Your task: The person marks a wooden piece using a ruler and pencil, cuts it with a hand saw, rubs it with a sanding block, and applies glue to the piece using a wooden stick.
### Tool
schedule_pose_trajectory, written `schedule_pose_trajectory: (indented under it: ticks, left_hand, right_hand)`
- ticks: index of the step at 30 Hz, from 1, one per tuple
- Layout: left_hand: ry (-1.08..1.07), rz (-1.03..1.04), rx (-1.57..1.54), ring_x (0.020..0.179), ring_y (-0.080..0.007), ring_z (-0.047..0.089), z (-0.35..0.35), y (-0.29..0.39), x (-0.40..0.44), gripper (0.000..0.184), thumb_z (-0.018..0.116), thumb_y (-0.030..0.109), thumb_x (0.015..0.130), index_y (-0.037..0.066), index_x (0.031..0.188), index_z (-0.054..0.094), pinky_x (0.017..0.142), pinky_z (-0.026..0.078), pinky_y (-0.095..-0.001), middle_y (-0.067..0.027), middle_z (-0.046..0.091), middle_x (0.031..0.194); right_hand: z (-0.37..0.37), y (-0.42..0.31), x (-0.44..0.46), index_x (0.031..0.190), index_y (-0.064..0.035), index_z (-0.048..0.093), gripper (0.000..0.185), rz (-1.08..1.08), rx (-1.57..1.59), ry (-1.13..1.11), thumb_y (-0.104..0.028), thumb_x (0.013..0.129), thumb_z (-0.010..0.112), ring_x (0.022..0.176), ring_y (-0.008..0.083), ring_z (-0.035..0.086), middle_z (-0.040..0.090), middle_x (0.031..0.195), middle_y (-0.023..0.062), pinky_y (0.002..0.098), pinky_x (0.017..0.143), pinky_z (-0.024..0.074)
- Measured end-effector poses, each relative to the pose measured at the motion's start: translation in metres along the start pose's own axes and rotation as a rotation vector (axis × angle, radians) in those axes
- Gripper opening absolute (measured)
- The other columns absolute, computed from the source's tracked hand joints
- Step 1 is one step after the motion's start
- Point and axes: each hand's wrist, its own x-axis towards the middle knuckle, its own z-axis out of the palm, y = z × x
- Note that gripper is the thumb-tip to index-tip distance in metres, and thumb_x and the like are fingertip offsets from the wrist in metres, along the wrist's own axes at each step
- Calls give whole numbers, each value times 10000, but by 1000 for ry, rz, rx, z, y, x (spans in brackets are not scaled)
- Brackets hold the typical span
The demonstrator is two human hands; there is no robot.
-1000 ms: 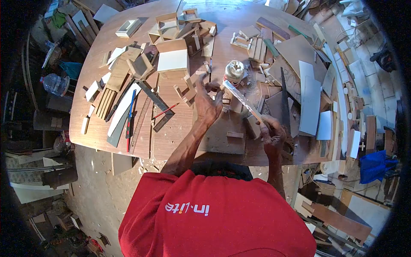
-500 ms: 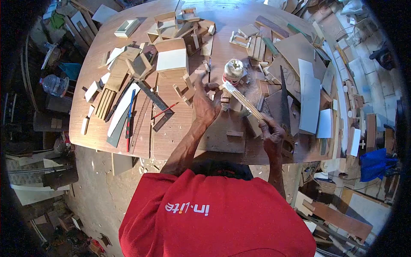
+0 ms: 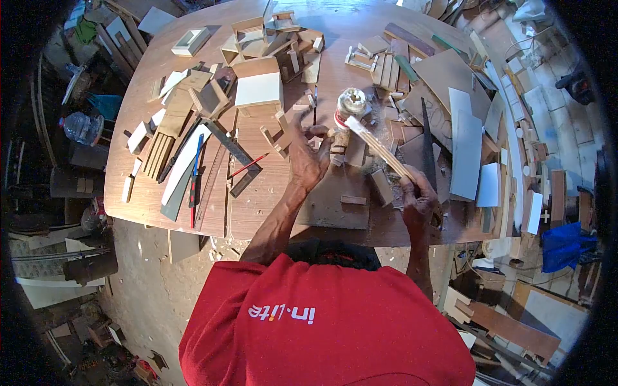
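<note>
My right hand (image 3: 420, 194) is closed round a long, flat wooden stick (image 3: 384, 152). The stick's far end is coated white, like glue, and points at the jar (image 3: 351, 106), which is smeared white at its mouth. My left hand (image 3: 309, 157) has thumb and fingers curled around a small wooden piece (image 3: 332, 134), partly hidden by the fingers. Just beyond that hand lie a small slotted wooden part (image 3: 278, 136) and small offcuts. Between the two hands is a wooden board (image 3: 335, 209) with a short strip (image 3: 353, 200) on it.
A handsaw (image 3: 427, 148) lies beside my right hand. To the left are a metal square (image 3: 235, 151), a red pencil (image 3: 248, 166) and a blue-red cutter (image 3: 195, 174). Small wooden furniture pieces (image 3: 259, 87) stand at the back; white panels (image 3: 465, 145) lie on the right.
My right hand has drawn the stick back and to the right, so its white tip has left the small piece at my left fingers. The left hand has hardly moved.
</note>
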Motion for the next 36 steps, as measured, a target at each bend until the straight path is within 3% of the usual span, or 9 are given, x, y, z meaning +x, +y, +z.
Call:
schedule_pose_trajectory:
  ticks: [4,6,13,18,25,27,31,34,36]
  left_hand:
    - [-27,-25,6,888,-223,624,-1,1,0,745,705,-25,759,22,1367,278,816,489,-374,-122,634,939]
    - [-34,-49,31,892,-224,623,-1,3,0,744,702,-28,759,21,1368,276,821,489,-375,-123,633,940]
    - [-58,-65,-1,900,-241,630,-2,7,0,760,692,-27,762,28,1380,254,830,489,-389,-135,635,942]
    - [-79,-32,-21,907,-256,640,-1,6,-1,748,673,-23,775,39,1386,248,847,485,-395,-141,646,929]
    - [-88,-50,-11,915,-267,636,-2,5,-1,739,663,-33,774,25,1382,246,854,484,-396,-143,631,943]
    - [-84,-38,-17,920,-266,633,-2,6,-1,738,664,-35,773,19,1379,247,853,485,-397,-142,622,949]
    - [-85,-71,-33,918,-247,627,-3,8,0,745,670,-49,763,9,1375,248,847,491,-383,-172,560,1081]
    - [-73,-60,-32,911,-229,626,-3,10,1,762,681,-61,751,7,1374,247,844,497,-363,-185,506,1182]
    - [-58,-40,-42,908,-221,626,-1,11,0,772,688,-67,744,7,1374,248,842,499,-352,-187,478,1226]
  right_hand:
    - [2,-2,0,1043,8,662,191,13,-83,31,-77,888,591,838,236,639,663,923,141,343,767,494]
    - [1,-1,5,1079,10,640,187,-337,-190,-43,-66,922,574,860,209,609,635,923,100,324,779,475]
    - [5,-1,-3,1058,5,631,172,-250,-220,-35,-92,948,541,916,222,595,623,991,113,327,825,464]
    - [12,2,-5,1028,-7,644,182,-96,-7,103,-130,949,535,882,236,593,618,927,103,353,823,461]
    - [14,6,-8,1072,10,638,194,-172,-89,60,-97,953,528,936,195,587,622,1014,98,314,868,454]
    - [15,6,-7,1048,-7,667,175,-224,-153,65,-56,900,588,914,254,616,640,956,127,350,836,475]
    - [17,13,-10,1042,-6,681,183,-218,-87,48,-30,873,616,919,262,634,661,975,145,351,823,488]
    - [17,17,-14,1078,7,677,213,-195,-64,-8,17,876,611,955,193,615,649,1014,106,306,860,478]
    - [19,14,-15,1035,-26,692,186,-154,-63,28,-24,861,627,907,265,644,672,984,142,343,814,495]
